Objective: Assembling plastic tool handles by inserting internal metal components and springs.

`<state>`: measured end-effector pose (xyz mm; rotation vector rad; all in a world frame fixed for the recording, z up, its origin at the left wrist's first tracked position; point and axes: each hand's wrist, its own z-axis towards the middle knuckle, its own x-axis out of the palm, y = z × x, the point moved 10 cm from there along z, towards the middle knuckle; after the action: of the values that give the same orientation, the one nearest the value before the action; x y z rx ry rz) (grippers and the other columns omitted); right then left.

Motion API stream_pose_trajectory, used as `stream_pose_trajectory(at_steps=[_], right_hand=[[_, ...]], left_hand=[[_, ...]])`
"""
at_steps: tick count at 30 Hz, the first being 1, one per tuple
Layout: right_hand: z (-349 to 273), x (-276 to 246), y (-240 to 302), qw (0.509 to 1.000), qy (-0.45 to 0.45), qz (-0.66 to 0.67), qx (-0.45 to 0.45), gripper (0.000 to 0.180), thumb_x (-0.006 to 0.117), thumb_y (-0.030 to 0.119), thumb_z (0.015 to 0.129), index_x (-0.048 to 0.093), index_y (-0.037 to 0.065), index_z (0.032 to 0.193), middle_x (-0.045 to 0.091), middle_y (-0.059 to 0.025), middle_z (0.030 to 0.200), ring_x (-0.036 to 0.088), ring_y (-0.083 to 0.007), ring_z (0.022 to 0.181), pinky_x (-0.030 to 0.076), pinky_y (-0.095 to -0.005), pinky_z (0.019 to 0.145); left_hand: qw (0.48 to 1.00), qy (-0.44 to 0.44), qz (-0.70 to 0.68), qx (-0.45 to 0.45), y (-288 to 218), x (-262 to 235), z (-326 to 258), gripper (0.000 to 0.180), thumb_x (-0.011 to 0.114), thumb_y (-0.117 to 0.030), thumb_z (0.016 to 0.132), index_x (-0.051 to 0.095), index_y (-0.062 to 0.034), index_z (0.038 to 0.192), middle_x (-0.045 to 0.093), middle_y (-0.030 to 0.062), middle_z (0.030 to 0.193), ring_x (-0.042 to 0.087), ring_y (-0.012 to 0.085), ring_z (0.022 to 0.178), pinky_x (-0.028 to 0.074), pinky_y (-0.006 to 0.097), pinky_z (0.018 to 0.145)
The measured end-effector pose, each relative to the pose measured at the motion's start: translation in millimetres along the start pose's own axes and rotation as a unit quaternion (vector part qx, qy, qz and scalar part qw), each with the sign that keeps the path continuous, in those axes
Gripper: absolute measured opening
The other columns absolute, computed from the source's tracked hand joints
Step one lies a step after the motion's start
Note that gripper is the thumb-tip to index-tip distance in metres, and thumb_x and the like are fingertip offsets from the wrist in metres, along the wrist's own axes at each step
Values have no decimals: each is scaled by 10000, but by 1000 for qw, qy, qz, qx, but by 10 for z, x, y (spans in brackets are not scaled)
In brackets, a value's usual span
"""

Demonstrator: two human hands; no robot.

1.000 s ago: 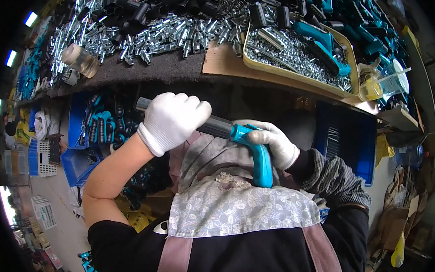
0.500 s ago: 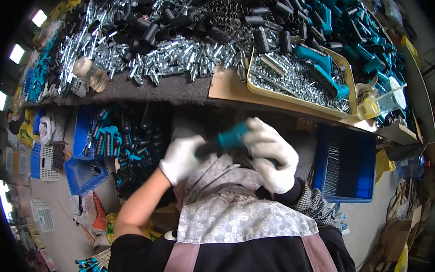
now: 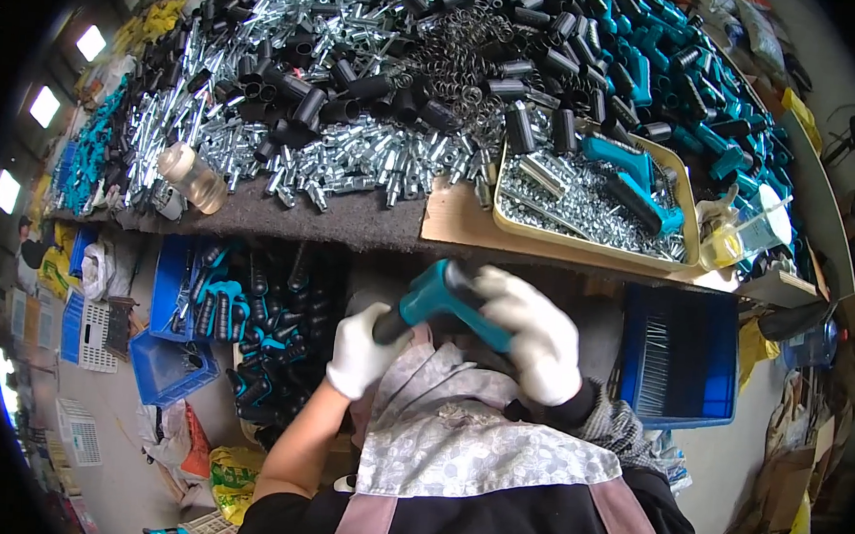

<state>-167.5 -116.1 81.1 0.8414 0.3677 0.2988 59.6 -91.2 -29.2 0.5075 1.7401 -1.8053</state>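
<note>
A teal, pistol-shaped tool (image 3: 431, 297) with a black front sleeve and a black rear cap is tilted between my hands, above my lap. My gloved left hand (image 3: 364, 349) is closed around the black sleeve. My gloved right hand (image 3: 533, 332) is at the handle, its thumb side against the handle's end. Its fingers, blurred by motion, curve near the rear cap. The right palm hides the end of the handle. A patterned grey apron (image 3: 484, 457) lies below the tool.
Heaped on the bench are metal fittings (image 3: 355, 170), black tubes (image 3: 310, 106), springs (image 3: 471, 35) and teal housings (image 3: 640, 79). A tray (image 3: 585, 250) of small metal parts lies near its front edge, beside a clear cup (image 3: 768, 219). Blue crates (image 3: 734, 384) flank me; black-and-teal tools (image 3: 273, 307) fill the left.
The tool has turned, so its handle now points right and its black rear cap shows. My right hand has shifted from the teal body toward the handle. The whole view has shifted slightly.
</note>
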Motion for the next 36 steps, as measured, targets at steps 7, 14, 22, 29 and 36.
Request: stream_pose_trajectory(at_steps=[7, 14, 22, 29, 36], right_hand=[[-49, -152, -519, 978, -70, 101, 170, 355, 514, 175, 946, 665, -54, 1172, 662, -206, 1244, 553, -323, 1288, 382, -450, 1121], [83, -303, -498, 985, -50, 85, 143, 439, 481, 342, 1001, 693, -40, 1049, 692, -200, 1165, 564, -350, 1277, 401, -451, 1110], [-172, -125, -966, 915, 33, 56, 398, 239, 591, 141, 908, 693, -38, 788, 681, -78, 756, 621, -127, 674, 508, -297, 635], [-712, 293, -1194, 849, 125, 196, 474, 455, 514, 417, 1036, 702, 16, 931, 663, -40, 836, 592, -113, 762, 476, -272, 724], [-621, 1043, -967, 717, 281, 386, 508, 639, 556, 527, 987, 541, -31, 1298, 706, -136, 852, 672, -178, 645, 541, -285, 544]], left_hand=[[971, 17, 10, 238, -504, -12, -128, 270, 823, -190, 717, 703, -48, 914, 712, 175, 822, 719, 326, 722, 576, 354, 670], [948, 124, 44, 291, -481, 316, -300, 299, 792, -309, 737, 711, -97, 932, 694, 142, 826, 695, 333, 716, 557, 394, 656], [923, 167, 238, 252, -354, 518, -377, 248, 691, -289, 800, 661, -150, 1002, 650, 79, 766, 668, 275, 655, 543, 385, 590], [920, 37, 283, 268, -574, -97, 126, 182, 678, -204, 743, 638, -150, 912, 625, 46, 758, 649, 269, 697, 508, 391, 609], [822, 80, 345, 445, -1201, 105, 127, 220, 595, -179, 798, 627, -154, 1014, 547, 30, 720, 606, 226, 726, 480, 376, 607]])
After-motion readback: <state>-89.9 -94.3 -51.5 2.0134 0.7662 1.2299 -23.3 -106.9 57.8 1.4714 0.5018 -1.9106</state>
